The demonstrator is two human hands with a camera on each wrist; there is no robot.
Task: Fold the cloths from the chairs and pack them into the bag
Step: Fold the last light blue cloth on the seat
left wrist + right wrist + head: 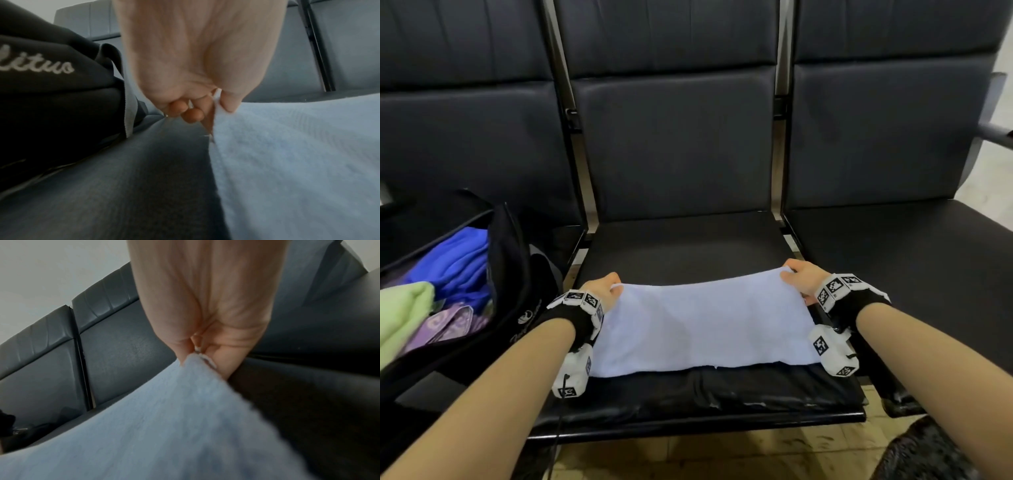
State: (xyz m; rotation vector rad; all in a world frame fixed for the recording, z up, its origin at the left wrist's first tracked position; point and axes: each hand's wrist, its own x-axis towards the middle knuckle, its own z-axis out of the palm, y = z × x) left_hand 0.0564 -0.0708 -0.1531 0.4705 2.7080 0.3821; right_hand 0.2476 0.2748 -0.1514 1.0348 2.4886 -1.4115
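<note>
A pale blue cloth (pixel 702 325) lies stretched across the middle chair seat (pixel 685 243), its near edge on the seat and its far edge lifted. My left hand (pixel 604 289) pinches the far left corner between thumb and fingers (pixel 216 104). My right hand (pixel 799 279) pinches the far right corner (pixel 197 356). The cloth (pixel 298 162) fills the right of the left wrist view, and the cloth (pixel 144 426) runs down to the lower left in the right wrist view. An open black bag (pixel 506 274) stands on the left chair.
Inside the bag are a folded blue cloth (pixel 462 263), a green cloth (pixel 400 318) and a purple patterned one (pixel 448 325). Black chair backs (pixel 674 137) rise behind. The right chair seat (pixel 911 246) is bare. Tiled floor (pixel 722 455) shows below the seats.
</note>
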